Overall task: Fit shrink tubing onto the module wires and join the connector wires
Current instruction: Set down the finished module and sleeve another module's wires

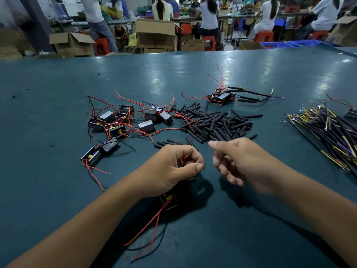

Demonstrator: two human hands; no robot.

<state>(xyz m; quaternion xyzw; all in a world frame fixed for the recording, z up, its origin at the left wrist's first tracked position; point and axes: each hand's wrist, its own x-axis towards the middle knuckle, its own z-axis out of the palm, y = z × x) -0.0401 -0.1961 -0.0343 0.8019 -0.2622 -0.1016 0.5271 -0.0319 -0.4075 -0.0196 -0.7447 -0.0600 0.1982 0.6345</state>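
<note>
— What's on the table?
— A heap of matte black tubes just beyond my hands; boxy modules trailing thin red wires far left.
— Your hands?
— My left hand pinches a wire tip, its module beneath my wrist. My right hand hangs loose beside it, holding nothing.

Roughly a dozen modules clustered left, one module near under the hand, one tubed module far, uncountable tubing pieces centre, wire bundle right.
</note>
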